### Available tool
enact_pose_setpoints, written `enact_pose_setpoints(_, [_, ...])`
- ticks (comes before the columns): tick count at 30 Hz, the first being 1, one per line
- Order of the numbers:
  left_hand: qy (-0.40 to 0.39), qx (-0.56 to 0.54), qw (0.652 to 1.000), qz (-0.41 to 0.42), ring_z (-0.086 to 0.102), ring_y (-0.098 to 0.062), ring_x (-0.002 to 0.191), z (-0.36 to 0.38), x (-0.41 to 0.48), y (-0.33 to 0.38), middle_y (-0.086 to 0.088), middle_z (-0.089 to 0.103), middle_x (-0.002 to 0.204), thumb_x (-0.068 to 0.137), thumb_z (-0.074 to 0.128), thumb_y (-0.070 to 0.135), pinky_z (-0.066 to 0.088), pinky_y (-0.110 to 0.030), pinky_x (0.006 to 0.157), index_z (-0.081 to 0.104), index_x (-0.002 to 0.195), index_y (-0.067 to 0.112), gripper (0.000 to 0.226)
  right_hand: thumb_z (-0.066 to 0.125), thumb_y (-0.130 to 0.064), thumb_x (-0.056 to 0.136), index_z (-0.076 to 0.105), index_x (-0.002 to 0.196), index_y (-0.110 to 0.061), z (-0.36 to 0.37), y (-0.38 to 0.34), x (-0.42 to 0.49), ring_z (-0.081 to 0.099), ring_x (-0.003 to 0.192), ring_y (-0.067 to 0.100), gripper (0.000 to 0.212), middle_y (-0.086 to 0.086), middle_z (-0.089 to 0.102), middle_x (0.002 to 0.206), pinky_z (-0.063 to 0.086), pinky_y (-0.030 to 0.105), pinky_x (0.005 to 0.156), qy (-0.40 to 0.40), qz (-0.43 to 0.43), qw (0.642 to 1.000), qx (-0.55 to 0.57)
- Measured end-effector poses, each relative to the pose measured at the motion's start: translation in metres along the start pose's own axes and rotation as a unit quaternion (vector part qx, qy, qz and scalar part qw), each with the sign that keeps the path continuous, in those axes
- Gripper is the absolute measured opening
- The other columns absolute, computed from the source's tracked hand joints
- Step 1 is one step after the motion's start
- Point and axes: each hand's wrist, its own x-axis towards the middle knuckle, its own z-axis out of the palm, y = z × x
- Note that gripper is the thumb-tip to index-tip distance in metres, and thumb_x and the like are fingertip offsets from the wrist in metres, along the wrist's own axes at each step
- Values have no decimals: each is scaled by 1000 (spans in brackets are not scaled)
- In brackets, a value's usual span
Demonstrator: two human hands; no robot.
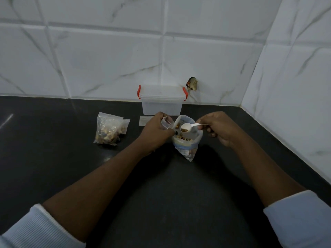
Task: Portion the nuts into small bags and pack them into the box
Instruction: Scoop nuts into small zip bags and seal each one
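A large clear bag of mixed nuts (pixel 187 142) stands open on the black counter. My right hand (pixel 217 127) grips a white plastic spoon (pixel 188 126) that carries a few nuts above the bag's mouth. My left hand (pixel 157 130) pinches a small clear bag (pixel 167 122) held open just left of the spoon. Two filled small bags (pixel 109 128) lie together to the left. A clear plastic box (pixel 162 100) with red clasps and its lid on stands against the wall behind the hands.
A flat empty small bag (pixel 144 120) lies in front of the box. The black counter (pixel 53 140) meets white marble-look tiled walls at the back and right. A damaged spot (pixel 192 83) marks the wall behind the box.
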Motion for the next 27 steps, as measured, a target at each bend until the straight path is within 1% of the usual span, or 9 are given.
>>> enact_pose_setpoints(3, [-3, 2, 1000, 1, 61, -10, 103, 0, 0, -1, 8, 59, 116, 88, 74, 11, 53, -21, 72, 56, 117, 25, 37, 60, -4, 96, 76, 91, -1, -1, -3, -1, 44, 56, 9, 17, 13, 70, 77, 32, 20, 45, -17, -4, 997, 72])
enact_pose_setpoints(8, [-4, 10, 1000, 17, 59, -5, 103, 0, -1, -4, 12, 59, 113, 87, 75, 12, 51, -25, 80, 55, 119, 26, 40, 61, -4, 100, 76, 107, -3, 7, -8, -5, 50, 65, 12, 17, 15, 75, 90, 41, 22, 57, -82, -102, 984, 124])
enact_pose_setpoints(12, [-2, 2, 1000, 28, 63, -9, 104, 1, 0, -4, 7, 64, 112, 86, 76, 11, 55, -26, 82, 56, 118, 22, 39, 69, -9, 96, 80, 110, -16, 10, -13, -9, 60, 80, 26, 19, 4, 78, 105, 49, 23, 65, -104, -196, 972, -70])
enact_pose_setpoints(14, [0, -1, 1000, 25, 63, -10, 105, 1, 0, -5, 6, 63, 113, 87, 76, 11, 55, -26, 82, 56, 119, 23, 40, 72, -11, 94, 81, 109, -19, 10, -13, -10, 65, 93, 31, 19, -1, 78, 105, 53, 27, 69, -104, -208, 967, -109])
enact_pose_setpoints(16, [2, -2, 1000, 22, 62, -11, 106, 1, 0, -4, 6, 62, 117, 87, 75, 11, 55, -27, 83, 55, 121, 23, 41, 73, -9, 93, 81, 108, -18, 8, -14, -10, 69, 95, 24, 19, 1, 78, 104, 57, 30, 77, -82, -221, 968, -89])
enact_pose_setpoints(19, [3, -4, 1000, 14, 62, -12, 104, 0, -2, -2, 6, 59, 116, 89, 73, 10, 54, -23, 74, 55, 117, 23, 36, 71, -8, 93, 81, 98, -17, 1, -13, -7, 69, 82, 8, 15, -2, 78, 92, 55, 21, 72, 11, -243, 966, -91])
enact_pose_setpoints(21, [16, -1, 1000, 11, 62, -12, 102, 1, -2, -2, 7, 60, 113, 88, 73, 9, 52, -20, 69, 57, 116, 23, 35, 67, -7, 92, 80, 92, -17, -2, -8, -4, 63, 69, -2, 17, -8, 74, 82, 46, 14, 64, 48, -254, 947, -191])
enact_pose_setpoints(24, [29, 4, 1000, 2, 61, -12, 102, 1, -1, -1, 9, 59, 111, 88, 73, 9, 51, -20, 69, 57, 117, 23, 37, 65, -11, 91, 81, 104, -17, 7, 2, 1, 62, 71, -4, 22, -6, 76, 91, 43, 11, 64, 32, -249, 908, -336])
enact_pose_setpoints(27, [36, 8, 999, 1, 60, -11, 103, 1, -1, -1, 8, 59, 112, 88, 72, 9, 51, -21, 73, 56, 119, 22, 37, 65, -15, 94, 80, 115, -19, 20, 11, 11, 69, 82, 9, 26, 3, 80, 101, 57, 29, 75, 4, -272, 872, -408])
